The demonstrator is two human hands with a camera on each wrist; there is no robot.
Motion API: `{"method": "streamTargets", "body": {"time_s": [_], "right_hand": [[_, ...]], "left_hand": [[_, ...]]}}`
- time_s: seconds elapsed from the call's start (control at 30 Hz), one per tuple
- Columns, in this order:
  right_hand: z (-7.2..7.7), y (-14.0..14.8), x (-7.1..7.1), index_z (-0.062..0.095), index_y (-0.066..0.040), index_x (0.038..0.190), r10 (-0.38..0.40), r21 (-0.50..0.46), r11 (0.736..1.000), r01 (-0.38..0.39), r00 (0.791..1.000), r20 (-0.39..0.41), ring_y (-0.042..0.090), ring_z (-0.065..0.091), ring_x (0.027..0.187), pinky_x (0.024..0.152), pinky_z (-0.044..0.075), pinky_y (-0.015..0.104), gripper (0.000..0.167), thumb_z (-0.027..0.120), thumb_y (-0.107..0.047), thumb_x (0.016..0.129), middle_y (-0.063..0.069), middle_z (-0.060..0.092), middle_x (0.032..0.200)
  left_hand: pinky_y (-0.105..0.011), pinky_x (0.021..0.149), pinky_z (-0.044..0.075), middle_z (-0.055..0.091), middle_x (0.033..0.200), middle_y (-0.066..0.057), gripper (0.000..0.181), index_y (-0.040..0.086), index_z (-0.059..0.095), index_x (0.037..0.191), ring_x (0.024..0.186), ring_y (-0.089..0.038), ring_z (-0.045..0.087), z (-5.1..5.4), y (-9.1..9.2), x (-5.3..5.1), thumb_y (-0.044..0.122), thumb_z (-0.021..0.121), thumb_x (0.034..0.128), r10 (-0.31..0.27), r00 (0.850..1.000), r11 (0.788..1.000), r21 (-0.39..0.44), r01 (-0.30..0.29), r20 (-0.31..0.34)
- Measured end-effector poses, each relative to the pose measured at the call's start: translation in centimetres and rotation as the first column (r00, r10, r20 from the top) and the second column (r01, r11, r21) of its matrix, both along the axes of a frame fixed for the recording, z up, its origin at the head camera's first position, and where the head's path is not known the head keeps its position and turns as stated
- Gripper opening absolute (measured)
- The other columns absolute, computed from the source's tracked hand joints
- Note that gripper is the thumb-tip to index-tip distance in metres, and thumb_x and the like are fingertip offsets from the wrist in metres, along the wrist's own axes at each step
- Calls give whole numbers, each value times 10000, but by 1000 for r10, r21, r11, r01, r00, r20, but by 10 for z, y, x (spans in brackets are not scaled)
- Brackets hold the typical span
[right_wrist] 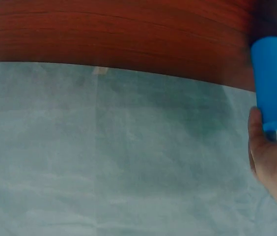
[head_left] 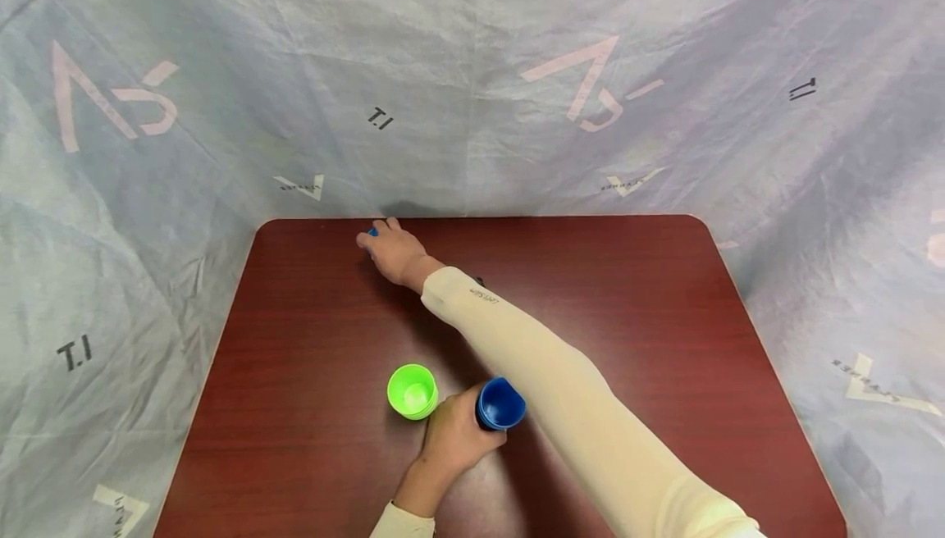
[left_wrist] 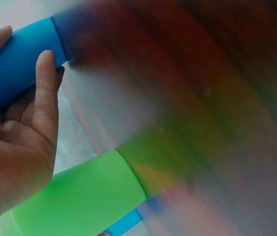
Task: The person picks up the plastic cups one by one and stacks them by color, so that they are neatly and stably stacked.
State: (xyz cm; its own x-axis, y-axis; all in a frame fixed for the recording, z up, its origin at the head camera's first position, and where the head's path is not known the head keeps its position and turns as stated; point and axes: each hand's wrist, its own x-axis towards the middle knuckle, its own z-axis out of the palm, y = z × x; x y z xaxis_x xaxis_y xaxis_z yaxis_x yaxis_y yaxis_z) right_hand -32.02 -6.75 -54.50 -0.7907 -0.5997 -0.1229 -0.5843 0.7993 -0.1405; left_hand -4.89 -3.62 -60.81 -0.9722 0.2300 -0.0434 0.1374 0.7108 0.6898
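Near the front middle of the table, my left hand (head_left: 456,433) grips a dark blue cup (head_left: 502,403) whose mouth faces up. In the left wrist view, the thumb and fingers lie around that blue cup (left_wrist: 18,61). Just left of this hand stands a green cup (head_left: 412,392), open side up; the left wrist view shows its smooth green wall (left_wrist: 84,196). My right hand (head_left: 396,253), stretched to the far left, holds another blue cup (head_left: 372,232), mostly hidden by the fingers. The right wrist view shows this blue cup (right_wrist: 273,81) beside the thumb.
The red-brown wooden table (head_left: 627,300) has rounded far corners. Grey printed cloth (head_left: 472,95) hangs around its back and sides. My right sleeve (head_left: 546,349) crosses diagonally above the table, close to the left hand's cup. A small dark thing (head_left: 481,281) shows behind the sleeve.
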Motion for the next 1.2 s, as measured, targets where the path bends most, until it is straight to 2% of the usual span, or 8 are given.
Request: {"method": "streamTargets", "body": {"time_s": [0.1, 0.23, 0.53, 0.67, 0.9, 1.2], "right_hand": [[4, 3, 2, 544, -299, 1443, 0, -3, 1000, 0, 1000, 3, 262, 446, 1343, 952, 556, 284, 335, 385, -238, 1154, 68, 524, 1477], [6, 9, 5, 578, -307, 1410, 4, 9, 1000, -4, 1000, 5, 252, 462, 1280, 934, 553, 288, 323, 414, -234, 1142, 47, 552, 1447], [4, 38, 21, 596, -275, 1418, 30, -70, 997, -27, 998, 53, 296, 444, 1388, 951, 563, 330, 326, 442, -228, 1135, 100, 513, 1544], [2, 54, 27, 599, -272, 1413, 35, -80, 996, -32, 999, 32, 303, 446, 1398, 928, 574, 322, 316, 488, -230, 1121, 123, 494, 1574], [1, 68, 31, 610, -274, 1400, 59, -79, 995, -60, 998, -11, 274, 475, 1300, 928, 581, 326, 302, 507, -255, 1116, 110, 519, 1529], [2, 82, 37, 596, -294, 1418, 89, -66, 994, -92, 995, -41, 269, 474, 1331, 933, 602, 332, 320, 534, -258, 1107, 96, 501, 1540]], "left_hand": [[-383, 663, 559, 817, 985, 10, 533, 256, 713, 1130, 867, -214, 777, 0, 0, -1, 286, 903, 633, 1, 1000, 1000, 2, -1, -11], [-382, 656, 562, 820, 984, 0, 537, 241, 716, 1146, 862, -222, 782, 1, 1, -2, 280, 893, 640, -7, 1000, 1000, 7, 7, -24], [-370, 712, 584, 819, 1018, 31, 563, 260, 718, 1170, 904, -182, 776, -3, 0, 0, 273, 901, 638, -12, 1000, 999, 37, 12, -22], [-370, 712, 580, 816, 1006, 32, 550, 257, 717, 1152, 896, -175, 771, -2, -1, 0, 261, 899, 633, -21, 1000, 999, 45, 22, -16], [-377, 729, 586, 820, 1011, 26, 557, 245, 726, 1161, 902, -185, 777, -1, -2, -2, 257, 903, 633, -12, 1000, 999, 44, 13, -22], [-393, 757, 597, 822, 1043, 19, 589, 240, 728, 1198, 928, -193, 781, -1, 0, -2, 264, 909, 638, -19, 1000, 999, 35, 20, -25]]}}
